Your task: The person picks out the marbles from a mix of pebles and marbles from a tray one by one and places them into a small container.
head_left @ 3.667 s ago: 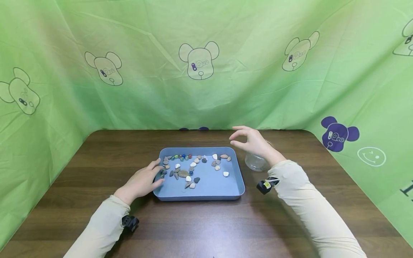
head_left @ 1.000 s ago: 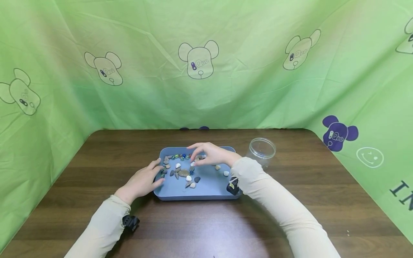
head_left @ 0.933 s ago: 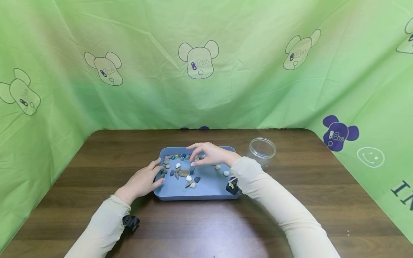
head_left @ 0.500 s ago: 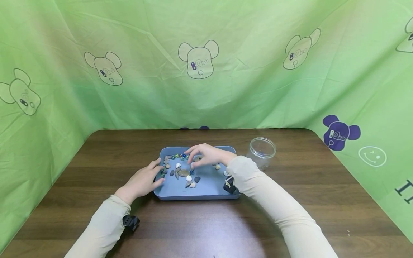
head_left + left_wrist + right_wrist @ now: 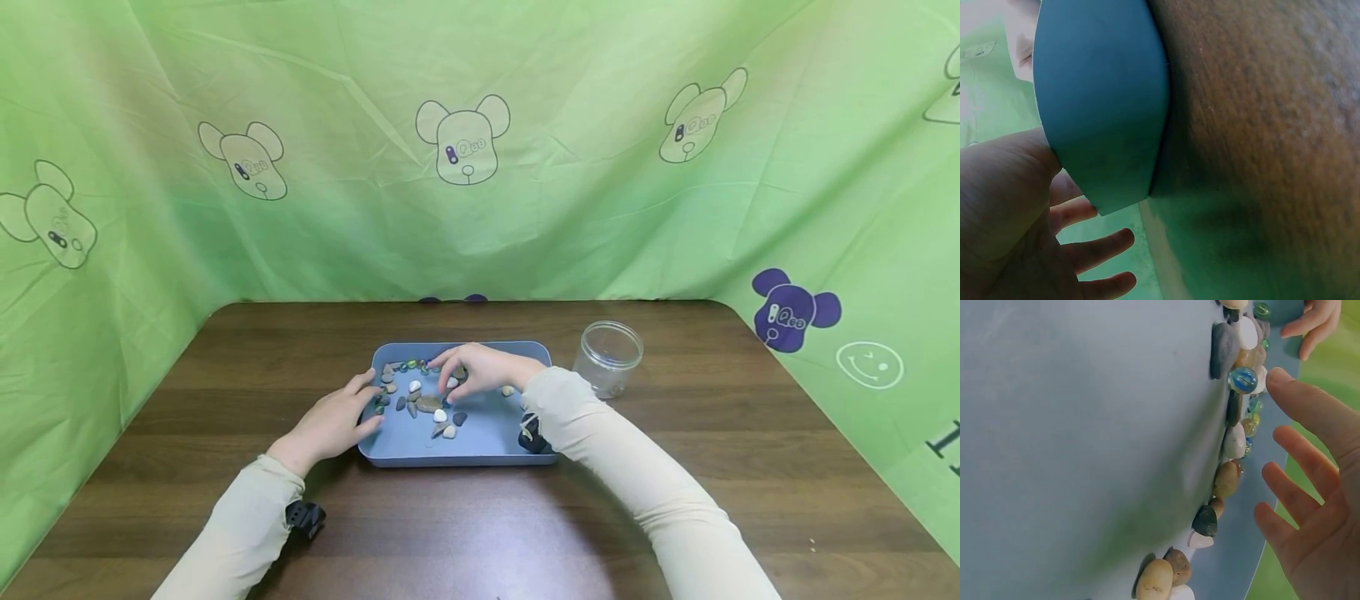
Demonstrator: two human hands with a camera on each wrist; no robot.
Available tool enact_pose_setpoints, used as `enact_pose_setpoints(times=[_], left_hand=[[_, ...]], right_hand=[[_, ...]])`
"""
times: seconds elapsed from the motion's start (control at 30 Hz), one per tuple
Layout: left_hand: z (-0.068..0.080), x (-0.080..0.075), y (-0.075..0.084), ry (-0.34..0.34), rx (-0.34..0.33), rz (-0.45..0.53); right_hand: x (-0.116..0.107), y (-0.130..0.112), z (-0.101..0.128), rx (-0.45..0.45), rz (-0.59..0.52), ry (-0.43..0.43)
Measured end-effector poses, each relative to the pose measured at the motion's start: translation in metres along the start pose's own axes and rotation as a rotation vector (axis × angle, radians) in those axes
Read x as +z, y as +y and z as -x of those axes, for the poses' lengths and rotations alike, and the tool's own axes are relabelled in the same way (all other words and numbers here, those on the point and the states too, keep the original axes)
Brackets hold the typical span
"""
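Note:
A blue tray sits mid-table and holds several pebbles and glass marbles, mostly in its left half. My left hand rests against the tray's left wall with its fingers straight over the rim. My right hand reaches down into the middle of the tray. In the right wrist view its fingers are spread and straight. The index tip lies right beside a blue marble in a row of pebbles. It holds nothing that I can see.
A clear, lidless jar stands upright on the brown table just right of the tray. Green cloth with bear prints walls in the back and both sides.
My right hand came from above the jar to the tray, then in the last second slid slightly left and nearer, lowering its fingers among the pebbles. My left hand stayed put.

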State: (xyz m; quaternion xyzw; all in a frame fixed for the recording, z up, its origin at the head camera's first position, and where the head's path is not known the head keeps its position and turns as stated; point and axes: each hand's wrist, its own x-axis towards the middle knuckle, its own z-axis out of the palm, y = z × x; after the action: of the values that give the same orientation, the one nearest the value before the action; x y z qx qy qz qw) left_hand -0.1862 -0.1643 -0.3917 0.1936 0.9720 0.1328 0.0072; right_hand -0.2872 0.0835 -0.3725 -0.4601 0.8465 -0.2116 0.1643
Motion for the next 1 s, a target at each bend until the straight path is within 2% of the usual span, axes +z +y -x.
enact_pose_setpoints(times=[0.27, 0.5, 0.7, 1.0], left_hand=[[0.0007, 0.0023, -0.0023, 0.037, 0.033, 0.016], [0.0014, -0.0012, 0.0007, -0.002, 0.002, 0.01], [0.0016, -0.0012, 0.0014, 0.0, 0.005, 0.007], [0.0012, -0.0015, 0.0018, -0.005, -0.008, 0.013]], right_hand=[[0.0053, 0.0023, -0.0023, 0.014, 0.039, -0.019], [0.0077, 0.0026, -0.0023, 0.011, 0.061, -0.023], [0.0096, 0.0029, -0.0035, 0.017, 0.088, -0.031], [0.0075, 0.0019, -0.0036, 0.024, 0.07, -0.025]])
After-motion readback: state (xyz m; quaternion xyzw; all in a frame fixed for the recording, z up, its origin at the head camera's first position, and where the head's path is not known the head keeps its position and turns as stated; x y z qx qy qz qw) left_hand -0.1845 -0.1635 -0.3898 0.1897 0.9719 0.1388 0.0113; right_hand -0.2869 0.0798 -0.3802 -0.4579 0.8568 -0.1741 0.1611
